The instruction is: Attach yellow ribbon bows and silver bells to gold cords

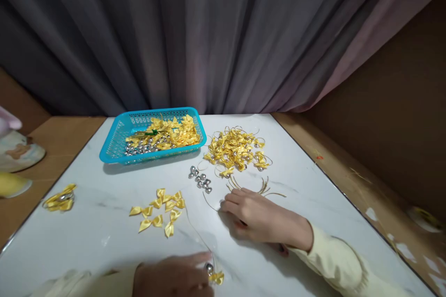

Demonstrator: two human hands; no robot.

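A turquoise openwork plastic basket [119, 132] holds yellow satin bows [188, 135], shiny silver bells [141, 148] and green-tied gold strands [143, 134]. The left hand [174, 276] touches a silver bell [209, 267] with a yellow satin bow [217, 278]; the right hand [248, 211] curls at a thin gold cord [209, 203], though I cannot tell whether either pinches.

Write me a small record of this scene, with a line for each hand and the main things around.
Left hand: at the picture's bottom edge, close against a bell and a bow
Right hand: over the table, beside thin cords
Grip: unclear for both
Basket: blue, holding yellow bows and silver bells
Pile: bows with bells and cords, right of the basket
Loose bells: between pile and loose bows
Backdrop: grey curtain
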